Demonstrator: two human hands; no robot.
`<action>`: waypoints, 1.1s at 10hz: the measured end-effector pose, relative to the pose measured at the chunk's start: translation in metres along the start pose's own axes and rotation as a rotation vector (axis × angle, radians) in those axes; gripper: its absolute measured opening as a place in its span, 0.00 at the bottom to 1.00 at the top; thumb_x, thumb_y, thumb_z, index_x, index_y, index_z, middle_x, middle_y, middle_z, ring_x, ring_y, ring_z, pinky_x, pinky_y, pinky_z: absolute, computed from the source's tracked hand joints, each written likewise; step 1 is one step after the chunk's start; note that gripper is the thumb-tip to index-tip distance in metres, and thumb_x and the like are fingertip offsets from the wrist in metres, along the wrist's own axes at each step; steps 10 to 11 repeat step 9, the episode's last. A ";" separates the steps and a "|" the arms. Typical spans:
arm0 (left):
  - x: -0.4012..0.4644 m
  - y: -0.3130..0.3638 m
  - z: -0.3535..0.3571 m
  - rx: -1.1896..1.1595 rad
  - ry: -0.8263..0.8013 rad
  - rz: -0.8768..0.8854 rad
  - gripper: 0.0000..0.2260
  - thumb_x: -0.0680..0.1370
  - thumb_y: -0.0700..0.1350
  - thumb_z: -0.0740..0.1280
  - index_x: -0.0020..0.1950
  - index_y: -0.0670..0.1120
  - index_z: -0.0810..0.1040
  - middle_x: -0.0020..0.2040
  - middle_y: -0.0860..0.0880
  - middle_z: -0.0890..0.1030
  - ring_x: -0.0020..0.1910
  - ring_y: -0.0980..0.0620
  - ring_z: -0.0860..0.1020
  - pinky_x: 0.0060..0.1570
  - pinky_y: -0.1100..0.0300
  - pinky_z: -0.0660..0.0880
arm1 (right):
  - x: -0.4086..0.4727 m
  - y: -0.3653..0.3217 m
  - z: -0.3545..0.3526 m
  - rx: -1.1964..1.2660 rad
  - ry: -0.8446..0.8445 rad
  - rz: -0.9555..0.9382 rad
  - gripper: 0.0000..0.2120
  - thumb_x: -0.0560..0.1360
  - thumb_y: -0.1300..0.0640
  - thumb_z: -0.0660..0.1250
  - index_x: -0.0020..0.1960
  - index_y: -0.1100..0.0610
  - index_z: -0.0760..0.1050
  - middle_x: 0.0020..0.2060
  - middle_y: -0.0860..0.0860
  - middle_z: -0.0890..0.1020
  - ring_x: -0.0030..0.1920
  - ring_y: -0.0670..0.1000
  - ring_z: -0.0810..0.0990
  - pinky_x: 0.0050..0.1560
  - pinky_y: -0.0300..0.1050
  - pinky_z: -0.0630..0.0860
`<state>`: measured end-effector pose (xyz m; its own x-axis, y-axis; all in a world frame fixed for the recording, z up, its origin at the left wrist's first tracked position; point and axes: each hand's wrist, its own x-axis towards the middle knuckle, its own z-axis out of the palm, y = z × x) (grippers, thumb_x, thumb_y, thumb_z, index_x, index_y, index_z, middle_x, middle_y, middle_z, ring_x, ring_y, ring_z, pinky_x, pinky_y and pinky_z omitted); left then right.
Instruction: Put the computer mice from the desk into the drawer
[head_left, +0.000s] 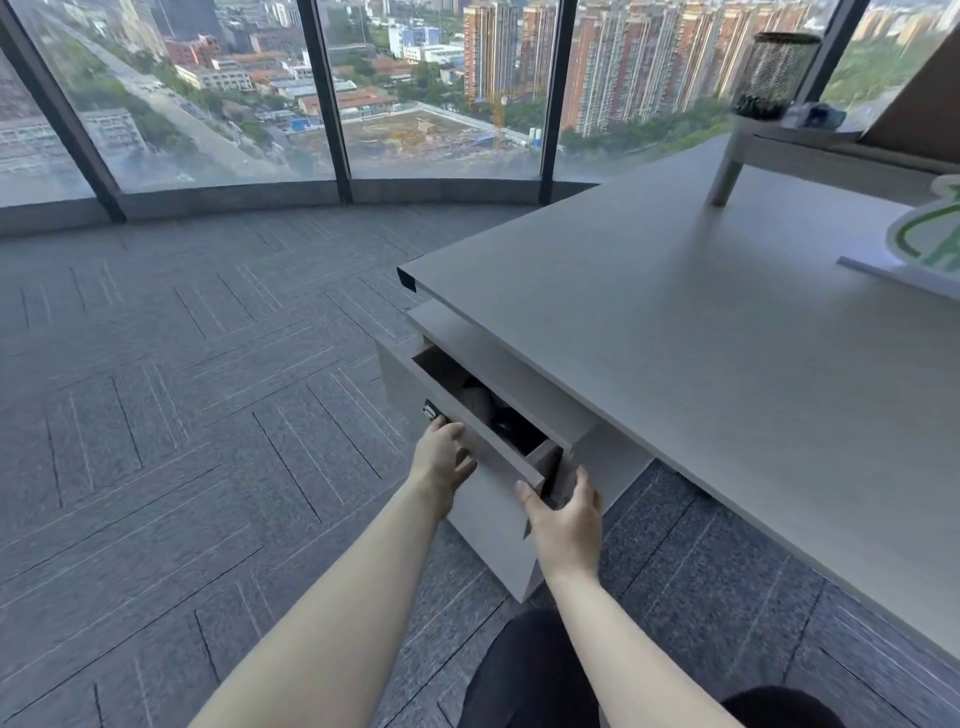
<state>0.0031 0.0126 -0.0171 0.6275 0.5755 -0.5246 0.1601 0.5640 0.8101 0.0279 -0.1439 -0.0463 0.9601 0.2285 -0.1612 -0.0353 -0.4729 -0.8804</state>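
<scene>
While the drawer (483, 441) stood part open under the desk (701, 338), dark mice (511, 423) lay inside; left hand (441, 460) and right hand (563, 519) rested spread on its front. Best pushed evenly, fingers outside.

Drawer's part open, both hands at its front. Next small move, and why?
Probably push the drawer shut. It stands partly open with dark and pale shapes, likely mice, inside; the visible desk shows no mouse. The left hand rests on the front panel and the right hand is at its corner, both empty.
</scene>
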 end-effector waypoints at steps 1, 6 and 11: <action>0.011 0.001 0.015 0.000 -0.016 -0.001 0.10 0.78 0.40 0.58 0.51 0.51 0.77 0.48 0.53 0.79 0.53 0.47 0.76 0.57 0.53 0.75 | 0.018 0.002 -0.007 0.009 -0.010 0.016 0.42 0.71 0.43 0.71 0.76 0.59 0.57 0.73 0.59 0.66 0.71 0.60 0.68 0.67 0.53 0.68; 0.039 0.003 0.037 -0.084 -0.010 -0.017 0.24 0.80 0.59 0.52 0.73 0.49 0.66 0.73 0.50 0.69 0.61 0.43 0.75 0.63 0.50 0.71 | 0.051 0.004 -0.019 0.060 0.023 -0.012 0.14 0.71 0.48 0.74 0.52 0.54 0.77 0.49 0.53 0.85 0.50 0.54 0.83 0.46 0.43 0.73; 0.006 -0.016 0.013 0.188 0.096 0.001 0.18 0.81 0.52 0.55 0.63 0.42 0.73 0.66 0.42 0.75 0.58 0.41 0.77 0.57 0.51 0.72 | 0.030 -0.002 -0.041 -0.066 -0.064 -0.047 0.08 0.77 0.56 0.63 0.51 0.54 0.80 0.46 0.48 0.83 0.46 0.51 0.80 0.42 0.44 0.74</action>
